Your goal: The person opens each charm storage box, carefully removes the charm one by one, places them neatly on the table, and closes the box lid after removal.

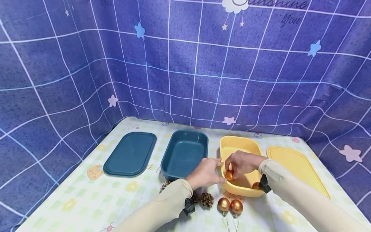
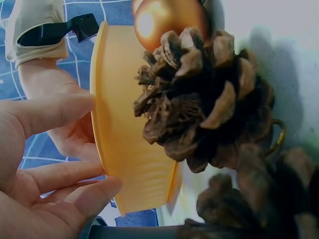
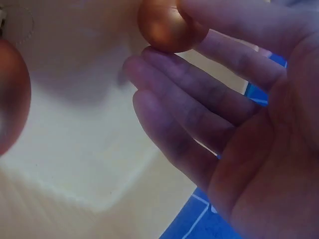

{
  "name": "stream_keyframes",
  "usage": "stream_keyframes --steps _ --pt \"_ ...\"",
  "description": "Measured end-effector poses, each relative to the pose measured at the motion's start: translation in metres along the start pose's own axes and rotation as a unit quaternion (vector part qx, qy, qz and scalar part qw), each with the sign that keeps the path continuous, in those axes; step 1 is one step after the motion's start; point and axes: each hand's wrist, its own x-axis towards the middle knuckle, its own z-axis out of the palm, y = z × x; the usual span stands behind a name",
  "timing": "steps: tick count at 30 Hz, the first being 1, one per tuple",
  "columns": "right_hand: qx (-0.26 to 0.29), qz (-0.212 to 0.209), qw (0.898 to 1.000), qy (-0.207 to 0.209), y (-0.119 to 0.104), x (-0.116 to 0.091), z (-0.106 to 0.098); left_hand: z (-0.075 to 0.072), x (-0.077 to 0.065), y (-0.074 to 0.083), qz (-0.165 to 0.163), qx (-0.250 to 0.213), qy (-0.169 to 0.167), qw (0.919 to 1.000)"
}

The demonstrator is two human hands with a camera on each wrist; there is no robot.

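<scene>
Watching from here, I see the right hand (image 1: 242, 162) pinching 1 copper bauble (image 1: 229, 175) between thumb and forefinger, its other 3 fingers stretched out, down inside the yellow box (image 1: 244, 192) by its left wall. The left hand (image 1: 205, 172) has its fingers spread, tips touching the rim on that same side. I'd judge the bauble light and stiff, with a glossy skin that could slip or scuff, perhaps crack if squeezed hard; the widest part of the ball looks the surest hold, since a string loop, like those on the 2 baubles (image 1: 236, 207) lying in front of the box, would let it swing. The near wall stands close, and another bauble (image 1: 256, 186) sits in the near right corner, beside the right wrist, so sideways room is tight there. Bare floor stretches toward the far wall, and straight up looks open. Outside, the teal box (image 1: 185, 154) and the pine cones (image 1: 207, 200) crowd the left forearm and hand.
</scene>
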Motion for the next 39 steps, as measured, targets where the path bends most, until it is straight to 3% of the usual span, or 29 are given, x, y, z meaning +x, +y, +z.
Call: stream_keyframes --steps 6,11,21,30,39 --pt "0.02 0.018 1.0 0.004 0.004 -0.008 -0.007 0.0 -0.001 0.001 0.004 0.001 0.002 1.0" --pt "0.062 0.008 0.998 0.004 0.009 -0.016 -0.009 0.0 -0.001 0.001 0.007 0.002 0.003 1.0" --pt "0.127 -0.079 0.989 0.012 0.02 -0.028 -0.007 0.001 -0.001 0.002 -0.001 -0.007 0.004 1.0" --pt "0.264 -0.056 0.963 -0.016 0.017 -0.044 -0.008 0.001 -0.001 0.001 0.001 -0.007 0.004 1.0" --pt "0.198 -0.113 0.971 0.07 0.017 -0.053 -0.009 0.001 -0.001 0.003 0.004 -0.011 0.007 0.9999"
